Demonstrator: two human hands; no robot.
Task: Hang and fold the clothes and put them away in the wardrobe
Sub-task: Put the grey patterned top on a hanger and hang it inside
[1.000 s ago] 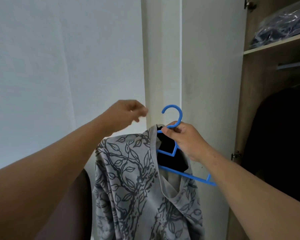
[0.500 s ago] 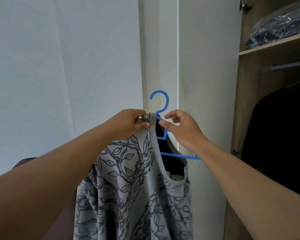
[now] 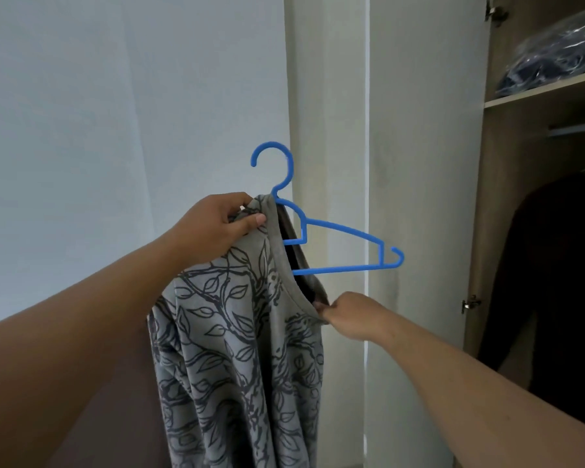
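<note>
A: Where are we? Our left hand (image 3: 217, 228) pinches the top (image 3: 237, 349) at its shoulder, right under the hook of the hanger (image 3: 335, 231), thumb and fingers curled into the cloth. That pinch seems to carry everything.

B: And our right hand (image 3: 348, 315) is lower, fingers closed on the neckline edge. The hanger's left arm is inside the top; its right arm sticks out bare through the neck opening, pointing at the wardrobe (image 3: 537, 197).

A: So the top is only half on. If we tug the neckline down instead of outward, we'd likely drag the cloth off the covered arm, and the lot slides to the floor.

B: We could also stretch the collar forcing it over that notched tip.

A: And if the left pinch holds cloth but not plastic, which we can't tell, the hanger may tip and drop out.

B: The rail (image 3: 578, 130) is well apart; hanging it now would leave the top lopsided.
</note>
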